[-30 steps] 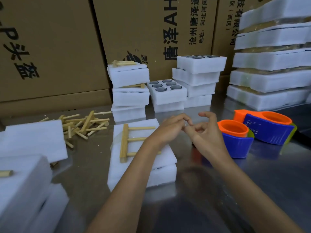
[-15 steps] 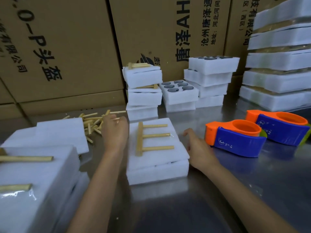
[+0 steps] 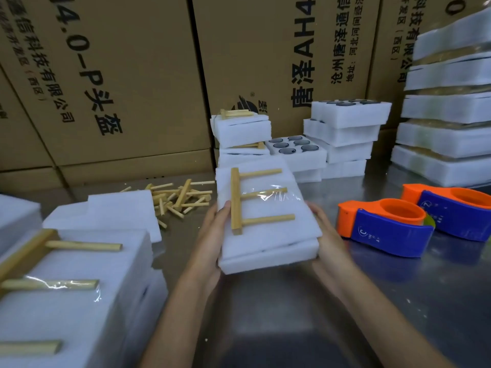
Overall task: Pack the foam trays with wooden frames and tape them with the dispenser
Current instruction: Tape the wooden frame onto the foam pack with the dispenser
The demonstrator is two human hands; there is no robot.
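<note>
A white foam tray pack (image 3: 276, 235) is lifted off the steel table, tilted up at its far end. A three-pronged wooden frame (image 3: 239, 205) lies on top, with clear tape across its middle prong. My left hand (image 3: 212, 235) grips the pack's left edge, thumb on top beside the frame. My right hand (image 3: 322, 229) grips the right edge. Two orange and blue tape dispensers (image 3: 385, 229) (image 3: 457, 211) stand on the table to the right, untouched.
Taped packs with frames (image 3: 66, 288) are stacked at the near left. Loose foam sheets (image 3: 106, 216) and a pile of wooden sticks (image 3: 180, 197) lie behind them. Foam tray stacks (image 3: 342, 134) and tall finished piles (image 3: 449, 110) stand against cardboard boxes (image 3: 132, 75).
Both hands closed on the sides of the pack and raised it from the table toward me. One second ago the hands were together above it.
</note>
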